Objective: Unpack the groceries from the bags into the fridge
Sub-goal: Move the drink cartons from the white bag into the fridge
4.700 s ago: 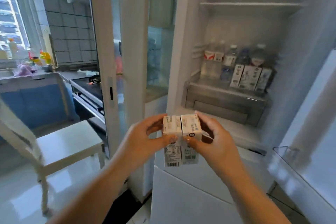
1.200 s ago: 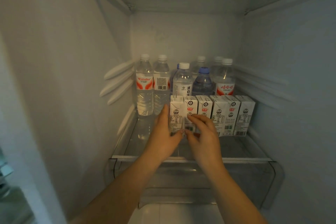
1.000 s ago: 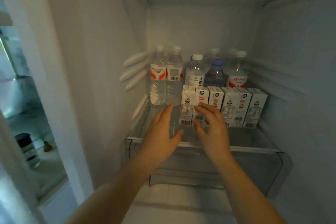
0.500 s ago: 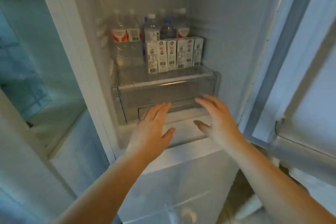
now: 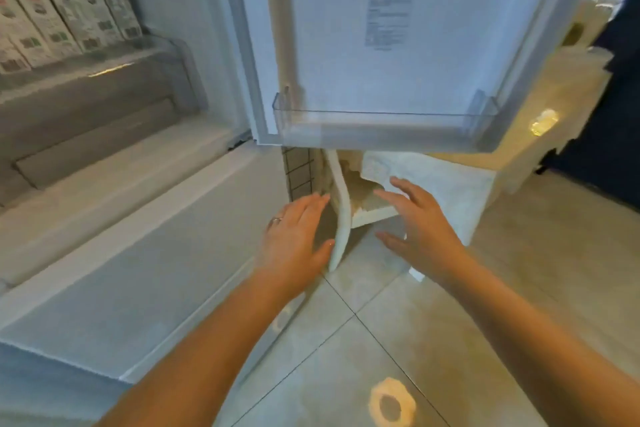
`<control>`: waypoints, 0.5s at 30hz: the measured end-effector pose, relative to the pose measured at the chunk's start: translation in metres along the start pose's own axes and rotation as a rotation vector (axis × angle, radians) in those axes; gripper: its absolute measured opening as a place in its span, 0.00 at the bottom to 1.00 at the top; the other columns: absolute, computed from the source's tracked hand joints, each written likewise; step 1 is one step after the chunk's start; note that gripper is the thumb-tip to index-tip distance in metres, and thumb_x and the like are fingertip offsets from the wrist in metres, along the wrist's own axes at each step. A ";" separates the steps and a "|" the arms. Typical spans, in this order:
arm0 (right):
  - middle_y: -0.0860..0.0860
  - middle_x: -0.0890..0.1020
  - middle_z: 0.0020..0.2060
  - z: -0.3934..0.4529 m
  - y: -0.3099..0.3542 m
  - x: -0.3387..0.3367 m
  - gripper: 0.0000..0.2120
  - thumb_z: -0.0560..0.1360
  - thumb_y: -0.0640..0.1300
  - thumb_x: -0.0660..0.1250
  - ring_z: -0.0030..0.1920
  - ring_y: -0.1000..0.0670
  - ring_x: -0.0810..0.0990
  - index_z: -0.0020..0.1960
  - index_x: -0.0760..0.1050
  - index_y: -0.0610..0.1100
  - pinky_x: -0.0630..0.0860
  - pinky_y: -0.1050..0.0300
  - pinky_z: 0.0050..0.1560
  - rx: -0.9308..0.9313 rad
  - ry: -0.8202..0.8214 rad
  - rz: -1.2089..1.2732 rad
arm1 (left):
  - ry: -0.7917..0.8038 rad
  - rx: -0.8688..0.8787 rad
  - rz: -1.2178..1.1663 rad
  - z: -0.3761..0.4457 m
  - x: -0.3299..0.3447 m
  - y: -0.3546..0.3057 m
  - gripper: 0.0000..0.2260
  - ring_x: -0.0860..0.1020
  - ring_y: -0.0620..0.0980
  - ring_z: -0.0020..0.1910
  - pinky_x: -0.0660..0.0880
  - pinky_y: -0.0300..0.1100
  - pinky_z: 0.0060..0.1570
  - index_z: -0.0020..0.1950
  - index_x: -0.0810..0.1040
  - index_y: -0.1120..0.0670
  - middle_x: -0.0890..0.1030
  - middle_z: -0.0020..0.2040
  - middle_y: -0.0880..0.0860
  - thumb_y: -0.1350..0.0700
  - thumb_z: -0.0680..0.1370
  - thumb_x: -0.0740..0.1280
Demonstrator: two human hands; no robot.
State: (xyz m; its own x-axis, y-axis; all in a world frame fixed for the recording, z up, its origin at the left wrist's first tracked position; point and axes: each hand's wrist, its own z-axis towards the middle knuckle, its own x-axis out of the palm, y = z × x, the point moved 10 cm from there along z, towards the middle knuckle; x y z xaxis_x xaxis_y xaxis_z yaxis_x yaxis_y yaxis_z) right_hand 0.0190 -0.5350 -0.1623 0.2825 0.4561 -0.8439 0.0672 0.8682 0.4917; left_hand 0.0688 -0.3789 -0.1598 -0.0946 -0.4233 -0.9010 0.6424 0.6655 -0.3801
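Note:
The fridge stands open at the left, and several white milk cartons [image 5: 65, 10] stand in a row on its glass shelf [image 5: 114, 62] above a grey drawer [image 5: 93, 104]. The open fridge door [image 5: 391, 28] hangs straight ahead, its clear door bin [image 5: 381, 130] empty. My left hand [image 5: 294, 236] and my right hand [image 5: 419, 222] are both empty with fingers spread, held low below the door. Between them hangs a white bag handle [image 5: 341, 215] of a bag [image 5: 433, 184] standing on the floor. My left thumb is at the handle; whether it touches is unclear.
The closed lower fridge compartment [image 5: 145, 253] fills the lower left. Beige floor tiles [image 5: 450, 340] spread to the right. A pale cabinet or wall corner [image 5: 554, 97] stands behind the door, with a dark area at the far right.
I set two milk cartons on the shelf beside the others and let go. My view turned right and down; both empty hands dropped from the shelf to the bag under the door.

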 end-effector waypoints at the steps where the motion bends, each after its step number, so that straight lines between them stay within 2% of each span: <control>1: 0.49 0.61 0.73 -0.011 -0.021 -0.010 0.29 0.71 0.45 0.72 0.73 0.46 0.57 0.69 0.67 0.50 0.57 0.56 0.69 0.029 -0.017 -0.008 | 0.025 0.037 -0.007 0.007 0.015 -0.020 0.29 0.61 0.48 0.71 0.59 0.44 0.71 0.75 0.58 0.49 0.63 0.73 0.48 0.48 0.77 0.65; 6: 0.49 0.61 0.73 -0.065 -0.140 -0.065 0.29 0.71 0.46 0.73 0.72 0.46 0.60 0.70 0.67 0.50 0.64 0.49 0.69 0.216 -0.064 -0.060 | 0.120 0.221 -0.028 0.051 0.090 -0.133 0.29 0.64 0.50 0.70 0.62 0.45 0.68 0.74 0.60 0.50 0.66 0.72 0.50 0.49 0.76 0.66; 11: 0.44 0.64 0.71 -0.116 -0.261 -0.121 0.30 0.69 0.46 0.74 0.71 0.42 0.62 0.69 0.69 0.47 0.60 0.51 0.68 0.331 -0.035 -0.124 | 0.214 0.353 -0.062 0.092 0.170 -0.256 0.29 0.60 0.50 0.72 0.59 0.45 0.70 0.75 0.57 0.51 0.62 0.74 0.51 0.49 0.77 0.65; 15: 0.45 0.61 0.73 -0.140 -0.343 -0.157 0.31 0.71 0.49 0.72 0.73 0.44 0.58 0.71 0.65 0.48 0.57 0.52 0.70 0.367 0.044 -0.187 | 0.253 0.364 -0.084 0.123 0.224 -0.332 0.28 0.61 0.51 0.72 0.60 0.45 0.68 0.75 0.58 0.51 0.63 0.74 0.51 0.49 0.77 0.64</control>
State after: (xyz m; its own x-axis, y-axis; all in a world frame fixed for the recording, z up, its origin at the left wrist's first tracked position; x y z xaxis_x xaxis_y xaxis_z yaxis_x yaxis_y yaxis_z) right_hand -0.1821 -0.8776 -0.2283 0.1925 0.3121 -0.9303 0.4528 0.8129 0.3664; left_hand -0.0720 -0.7706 -0.2094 -0.3116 -0.2727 -0.9103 0.8461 0.3564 -0.3964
